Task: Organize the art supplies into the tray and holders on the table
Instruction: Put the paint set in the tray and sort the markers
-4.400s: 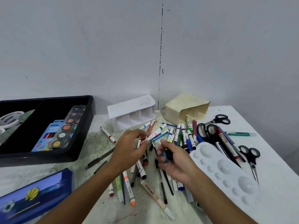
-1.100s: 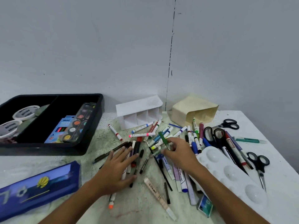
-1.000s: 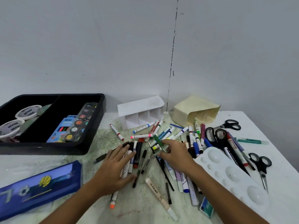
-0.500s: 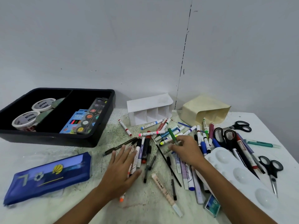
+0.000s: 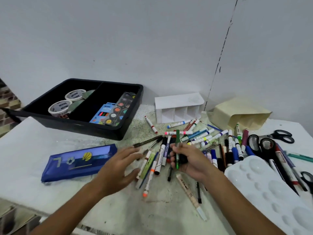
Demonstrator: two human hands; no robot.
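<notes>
My right hand grips a green marker upright; my left hand, at its nine o'clock, hovers with fingers spread over the pens.

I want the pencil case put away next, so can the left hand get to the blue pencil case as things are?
Probably yes: the left hand is open and holds nothing, and the blue pencil case lies uncovered just beside it, nothing between.
</notes>
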